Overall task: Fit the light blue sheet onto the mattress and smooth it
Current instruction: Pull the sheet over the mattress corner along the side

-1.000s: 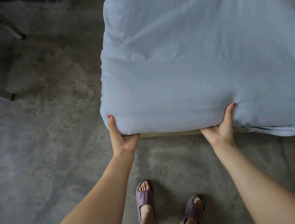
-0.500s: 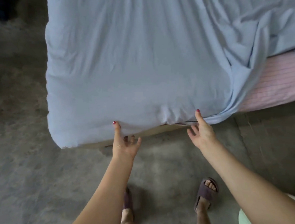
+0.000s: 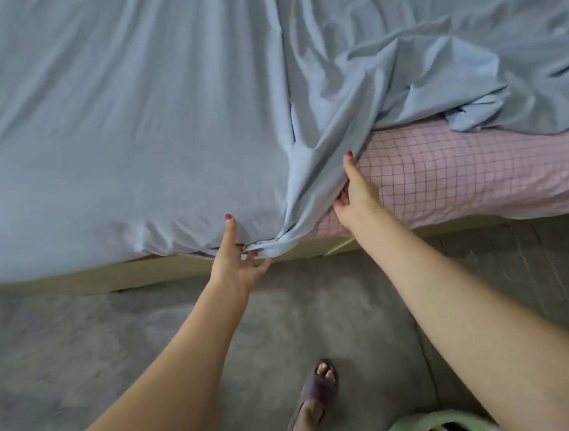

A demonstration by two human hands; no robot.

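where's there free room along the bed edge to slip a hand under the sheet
Free: the uncovered pink checked mattress right of the right hand, below the bunched light blue sheet. Crowded: the gathered folds between it and the left hand.

The fingers of the right hand (image 3: 355,193) are hidden under the sheet (image 3: 130,125); the pale green object (image 3: 428,424), possibly a garment, is cut off below.

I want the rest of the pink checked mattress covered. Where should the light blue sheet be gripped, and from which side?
Grip the loose diagonal edge of the light blue sheet where it crosses the pink checked mattress, beside the right hand. Probably come from the near side, fingers under the hem. The fabric is bunched and slack there, while the left stretch looks taut and already wrapped over the edge.
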